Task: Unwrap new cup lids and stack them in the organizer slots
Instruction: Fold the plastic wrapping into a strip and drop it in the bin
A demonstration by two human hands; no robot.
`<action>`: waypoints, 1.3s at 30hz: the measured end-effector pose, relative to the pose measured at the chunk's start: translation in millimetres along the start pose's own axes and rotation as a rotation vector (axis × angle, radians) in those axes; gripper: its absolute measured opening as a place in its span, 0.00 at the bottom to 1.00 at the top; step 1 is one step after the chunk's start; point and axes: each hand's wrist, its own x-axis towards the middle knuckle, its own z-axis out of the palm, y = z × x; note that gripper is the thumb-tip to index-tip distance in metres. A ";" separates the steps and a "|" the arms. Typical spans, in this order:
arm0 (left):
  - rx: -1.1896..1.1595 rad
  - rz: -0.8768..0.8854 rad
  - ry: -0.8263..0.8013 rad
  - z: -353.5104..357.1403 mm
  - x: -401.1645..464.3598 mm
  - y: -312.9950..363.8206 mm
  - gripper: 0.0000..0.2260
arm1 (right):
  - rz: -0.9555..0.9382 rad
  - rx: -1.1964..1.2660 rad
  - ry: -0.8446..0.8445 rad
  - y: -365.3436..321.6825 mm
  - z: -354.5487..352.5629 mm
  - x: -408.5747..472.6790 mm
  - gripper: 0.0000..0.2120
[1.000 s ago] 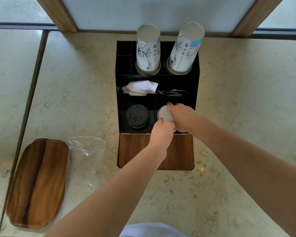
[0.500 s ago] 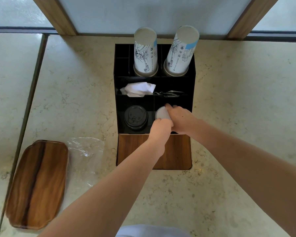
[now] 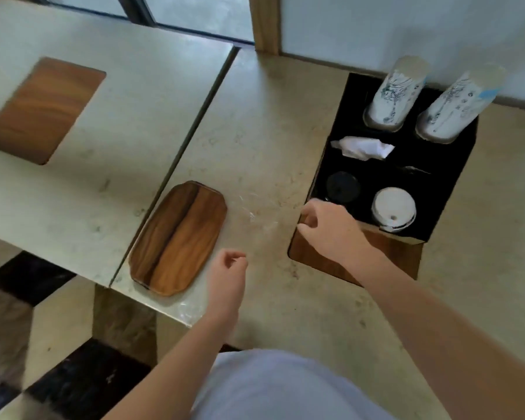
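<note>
Both hands now withdrawn from round white plastic lids [image 3: 393, 208] in black organizer [image 3: 446, 189], left hand [image 3: 228, 274] and right hand [image 3: 331, 227] loosely curled, holding nothing, beige marble counter [image 3: 255, 131], oblong wooden tray [image 3: 178, 237].

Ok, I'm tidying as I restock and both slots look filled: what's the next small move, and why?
Probably pick up the clear plastic wrap with the left hand. The white lids and black lids already sit in the organizer, both hands hold nothing, and the empty wrap lies on the counter beside the wooden tray, just ahead of that hand.
</note>
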 end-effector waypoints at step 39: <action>0.569 0.885 -0.831 88.3 -17.4 107.8 0.15 | 0.227 0.370 0.359 58.8 2.7 -159.6 0.39</action>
